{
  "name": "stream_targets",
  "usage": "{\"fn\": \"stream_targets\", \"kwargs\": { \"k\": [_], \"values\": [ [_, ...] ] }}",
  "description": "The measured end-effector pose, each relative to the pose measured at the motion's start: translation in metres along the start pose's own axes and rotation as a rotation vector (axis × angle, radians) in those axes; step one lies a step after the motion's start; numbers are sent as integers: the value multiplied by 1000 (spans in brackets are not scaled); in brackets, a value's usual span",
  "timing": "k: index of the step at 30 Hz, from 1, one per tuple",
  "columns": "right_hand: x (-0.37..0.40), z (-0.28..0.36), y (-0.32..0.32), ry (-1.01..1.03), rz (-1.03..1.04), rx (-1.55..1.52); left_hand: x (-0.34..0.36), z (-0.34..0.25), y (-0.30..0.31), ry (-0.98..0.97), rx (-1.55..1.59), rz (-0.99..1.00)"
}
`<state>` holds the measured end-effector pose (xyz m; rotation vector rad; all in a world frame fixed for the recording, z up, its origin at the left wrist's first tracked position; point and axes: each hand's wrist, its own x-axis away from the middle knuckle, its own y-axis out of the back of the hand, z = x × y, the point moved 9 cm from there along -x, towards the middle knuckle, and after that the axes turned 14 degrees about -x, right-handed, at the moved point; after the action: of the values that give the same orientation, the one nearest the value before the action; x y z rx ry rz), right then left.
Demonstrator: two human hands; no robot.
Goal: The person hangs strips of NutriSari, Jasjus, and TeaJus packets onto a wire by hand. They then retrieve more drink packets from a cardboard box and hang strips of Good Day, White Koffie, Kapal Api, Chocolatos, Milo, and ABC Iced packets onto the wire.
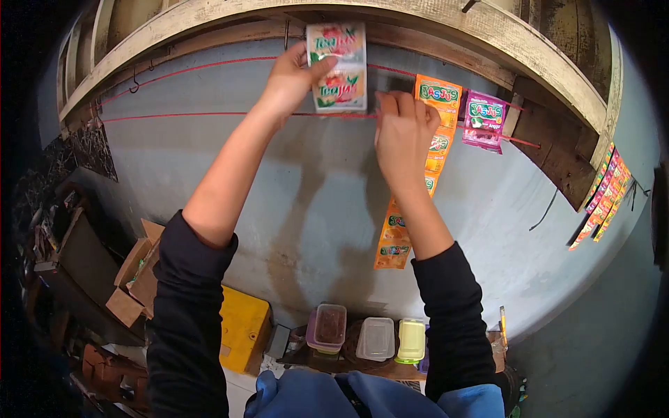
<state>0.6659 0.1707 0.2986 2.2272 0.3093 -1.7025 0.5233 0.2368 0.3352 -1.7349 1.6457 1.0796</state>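
My left hand [296,76] grips the left edge of a white strip of Teajus sachets [341,70], its thumb across the front. The strip hangs upright in front of two red strings [188,115]. To its right, my right hand [404,129] is raised at the lower string with bent fingers; what its fingertips hold, if anything, is hidden. Behind that hand and forearm hangs a long orange strip of Jasjus sachets [437,146]. A purple Jasjus sachet [483,120] hangs right of the orange strip.
A wooden beam [230,22] curves overhead, with a hook [134,86] at the left. More colourful sachet strips [605,198] hang at the far right. Below are an open cardboard box [132,279], a yellow box [242,327] and plastic containers [376,338] on a shelf.
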Motion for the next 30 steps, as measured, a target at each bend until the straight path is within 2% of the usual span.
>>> {"fn": "stream_targets", "kwargs": {
  "k": [2,6,9,10,11,12,13,15,16,17,18,19,20,21,23,25,27,28,30],
  "values": [
    [9,13,30,35,-276,-128,2,8,-3,-79,-104,-6],
    [30,27,54,2,-273,-286,18,28,-8,-100,-281,-29],
    [47,18,70,-55,-295,-295,30,47,-2,71,-472,-103],
    [53,16,71,-51,-291,-293,36,43,2,74,-534,-155],
    [74,-6,85,-184,-551,-415,42,42,1,76,-529,-159],
    [102,-28,94,-318,-812,-537,53,17,10,-111,-686,-363],
    [117,-34,92,-309,-813,-538,70,-9,13,-304,-839,-571],
    [156,-69,64,-750,-557,-502,80,-32,5,-377,-768,-540],
    [164,-73,71,-750,-557,-502,82,-45,-13,-537,-752,-387],
    [172,-80,40,-935,-135,-602,87,-57,-33,-692,-728,-230],
    [194,-76,11,-1092,303,-683,87,-63,-39,-691,-725,-229],
    [203,-79,17,-1090,301,-677,86,-67,-57,-715,-697,-71],
    [211,-72,12,-1006,476,-676,85,-69,-76,-736,-667,87],
    [217,-64,8,-918,649,-669,84,-69,-82,-738,-660,85],
    [206,-63,27,-950,643,-674,75,-53,-97,-610,-800,102],
    [167,-70,71,-872,181,-810,75,-40,-108,-547,-871,176],
    [140,-79,103,-765,-52,-872,85,-29,-118,-495,-850,298],
    [131,-82,107,-768,-61,-860,89,-33,-113,-537,-861,206],
    [103,-84,136,-565,-299,-866,93,-40,-111,-558,-829,207]
  ]
}}
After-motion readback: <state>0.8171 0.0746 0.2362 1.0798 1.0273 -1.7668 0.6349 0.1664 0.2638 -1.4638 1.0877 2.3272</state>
